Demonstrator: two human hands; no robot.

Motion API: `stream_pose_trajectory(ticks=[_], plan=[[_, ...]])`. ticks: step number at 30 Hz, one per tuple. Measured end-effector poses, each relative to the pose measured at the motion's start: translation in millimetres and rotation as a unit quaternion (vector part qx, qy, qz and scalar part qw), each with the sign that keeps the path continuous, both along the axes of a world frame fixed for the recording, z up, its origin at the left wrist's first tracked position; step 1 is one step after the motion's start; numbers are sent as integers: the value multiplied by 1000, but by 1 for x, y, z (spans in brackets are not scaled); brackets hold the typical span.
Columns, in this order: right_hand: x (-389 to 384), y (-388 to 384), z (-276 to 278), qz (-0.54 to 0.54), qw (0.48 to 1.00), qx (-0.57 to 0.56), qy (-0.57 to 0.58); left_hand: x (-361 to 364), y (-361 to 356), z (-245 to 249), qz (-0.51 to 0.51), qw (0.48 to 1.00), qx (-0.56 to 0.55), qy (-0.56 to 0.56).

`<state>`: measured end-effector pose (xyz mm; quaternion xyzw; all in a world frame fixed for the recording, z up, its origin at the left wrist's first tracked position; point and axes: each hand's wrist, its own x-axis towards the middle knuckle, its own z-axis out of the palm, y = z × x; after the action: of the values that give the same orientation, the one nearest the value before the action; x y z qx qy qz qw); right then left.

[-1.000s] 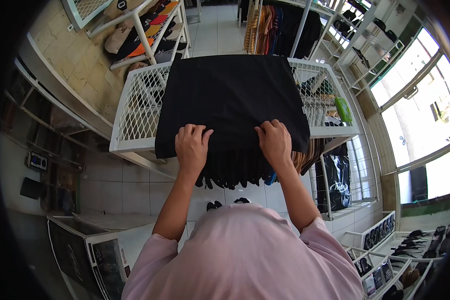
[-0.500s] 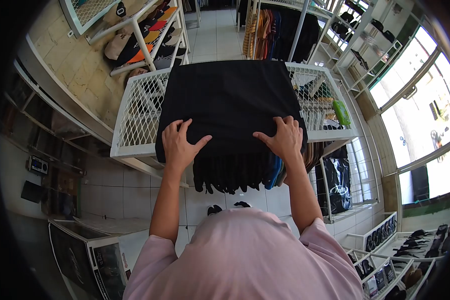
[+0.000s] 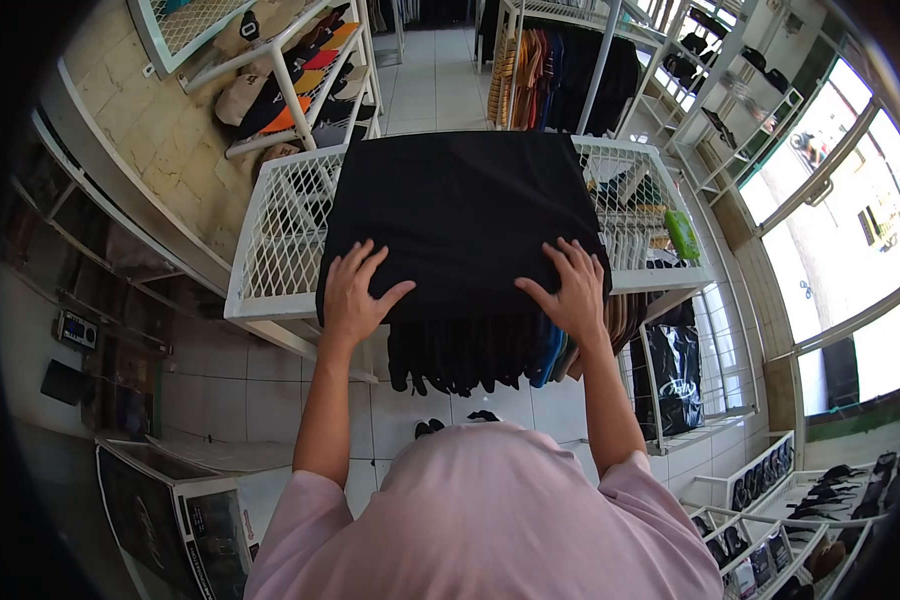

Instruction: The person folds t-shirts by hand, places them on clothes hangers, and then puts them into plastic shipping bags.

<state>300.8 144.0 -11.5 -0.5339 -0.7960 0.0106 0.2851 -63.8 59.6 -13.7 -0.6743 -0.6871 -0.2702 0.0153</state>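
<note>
Bright windows (image 3: 820, 230) (glaring, really) line the right side, above pale floor tiles (image 3: 430, 80) and white shelving (image 3: 730, 110).

L hand (image 3: 354, 292) and R hand (image 3: 576, 290): palms down, fingers spread fwd, thumbs inward. Hands apart; both forearms reach fwd.

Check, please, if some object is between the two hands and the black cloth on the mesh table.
Nothing visible: the left hand and right hand both rest on the black cloth. The green object lies beside it, rightward.
</note>
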Motion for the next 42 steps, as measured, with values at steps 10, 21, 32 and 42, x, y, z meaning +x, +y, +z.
stream_pose_trajectory(ticks=[10,21,32,42], plan=[[47,-16,-23,110,989,88,54,-30,-54,-31,-42,988,146,-16],[54,-50,14,72,995,47,56,12,-101,14,-30,995,64,-73],[35,-72,59,22,976,-175,129,42,-105,63,-22,973,-110,-202],[-33,-13,16,-11,999,12,36,80,-12,11,63,993,101,7]])
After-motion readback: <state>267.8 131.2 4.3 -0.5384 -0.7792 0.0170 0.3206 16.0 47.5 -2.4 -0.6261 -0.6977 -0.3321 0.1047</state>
